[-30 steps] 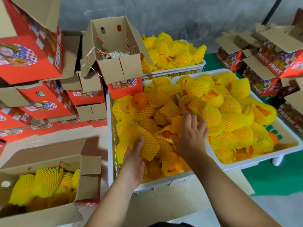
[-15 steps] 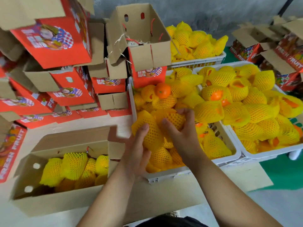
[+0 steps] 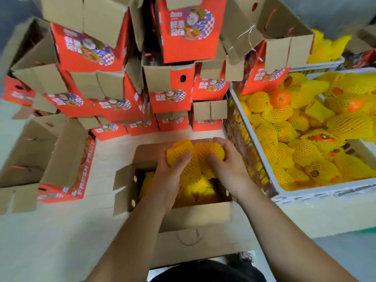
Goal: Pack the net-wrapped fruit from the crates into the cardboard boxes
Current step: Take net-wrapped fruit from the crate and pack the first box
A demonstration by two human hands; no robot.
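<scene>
Both hands have carried fruit left from the crate [image 3: 252,151]: left hand [image 3: 168,176] and right hand [image 3: 227,165] each grip soft-netted, bruisable fruit [image 3: 183,151] around its middle above the open box [image 3: 195,214].

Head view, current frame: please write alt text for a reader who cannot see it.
Each hand, left hand and right hand, holds a yellow foam-net-wrapped fruit over an open brown cardboard box already holding wrapped fruit. A white plastic crate of more fruit sits to the right; red printed boxes are stacked behind.
</scene>
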